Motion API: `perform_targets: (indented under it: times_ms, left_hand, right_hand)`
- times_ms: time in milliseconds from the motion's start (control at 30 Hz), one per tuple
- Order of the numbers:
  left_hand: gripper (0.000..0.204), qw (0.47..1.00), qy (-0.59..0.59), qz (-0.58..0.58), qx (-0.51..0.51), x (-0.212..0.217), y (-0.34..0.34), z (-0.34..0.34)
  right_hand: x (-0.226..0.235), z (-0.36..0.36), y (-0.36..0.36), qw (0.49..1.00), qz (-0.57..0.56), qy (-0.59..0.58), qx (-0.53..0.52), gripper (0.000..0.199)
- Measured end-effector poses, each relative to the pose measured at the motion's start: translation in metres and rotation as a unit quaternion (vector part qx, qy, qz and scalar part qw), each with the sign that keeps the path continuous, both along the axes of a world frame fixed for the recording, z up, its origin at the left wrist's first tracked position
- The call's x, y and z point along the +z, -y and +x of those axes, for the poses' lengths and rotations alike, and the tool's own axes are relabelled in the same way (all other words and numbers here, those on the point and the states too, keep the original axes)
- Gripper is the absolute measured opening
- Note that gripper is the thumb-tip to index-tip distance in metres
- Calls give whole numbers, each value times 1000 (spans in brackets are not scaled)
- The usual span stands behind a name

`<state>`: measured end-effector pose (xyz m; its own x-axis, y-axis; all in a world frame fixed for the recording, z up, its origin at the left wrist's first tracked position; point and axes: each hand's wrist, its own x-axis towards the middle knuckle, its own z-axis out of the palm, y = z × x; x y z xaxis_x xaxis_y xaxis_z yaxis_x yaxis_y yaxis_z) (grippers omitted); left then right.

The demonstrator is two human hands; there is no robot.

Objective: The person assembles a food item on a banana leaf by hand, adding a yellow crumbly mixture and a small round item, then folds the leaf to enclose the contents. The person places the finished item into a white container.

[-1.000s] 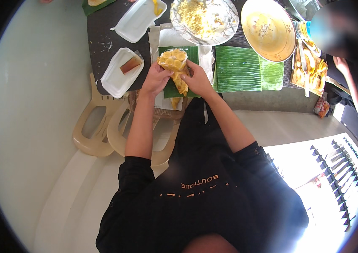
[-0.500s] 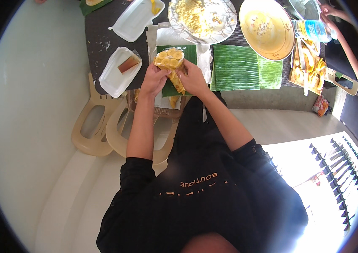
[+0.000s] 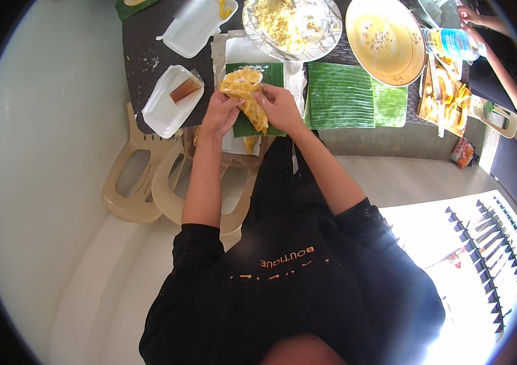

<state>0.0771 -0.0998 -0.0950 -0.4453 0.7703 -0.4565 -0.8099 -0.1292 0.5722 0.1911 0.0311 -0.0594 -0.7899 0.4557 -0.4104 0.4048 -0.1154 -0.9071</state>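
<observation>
Both my hands hold a yellow crepe folded into a cone, its narrow end pointing toward me. Round banana slices with some white cream lie across its wide top. My left hand grips the left side, thumb on the front. On the right side, the fingers of my right hand are closed on the crepe; some fingertips are hidden behind it. Below the crepe lies a piece of banana leaf on white paper at the table's near edge.
Right of my hands lie cut banana leaves. Beyond are a plate of yellow crumbs and a yellow plate. Foam trays sit left. At right are a water bottle, banana peels and another person's arm. Chairs stand left.
The crepe has shifted slightly left and its lower part looks wider, with my right fingers moved a little on its edge. My left hand keeps its hold.
</observation>
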Motion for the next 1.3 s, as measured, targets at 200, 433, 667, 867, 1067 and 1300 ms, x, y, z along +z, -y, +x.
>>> perform_targets:
  times_ms: [200, 433, 667, 867, 1067, 1300]
  left_hand:
    - [49, 1000, -1, 3, -3, 3, -2, -1]
    - [49, 1000, -9, 3, -5, 1, -3, -2]
    - [45, 977, -159, -105, -100, 2, -7, -7]
    - [49, 863, -370, -299, -169, 7, -5, -10]
    - [42, 662, -506, -497, -243, 63, -15, -12]
    - [23, 587, -695, -307, -279, 72, -61, -47]
  right_hand:
    - [-2, 1, -2, 1000, -2, 28, 3, 30]
    - [-8, 3, 2, 998, 51, 30, -37, 30]
    - [-18, 5, -7, 995, -30, -19, -92, 33]
    - [-21, 3, -4, 992, -33, 25, -122, 35]
    - [-19, 6, -3, 990, 1, 66, -126, 47]
    - [-1, 22, 2, 985, 90, 135, -62, 54]
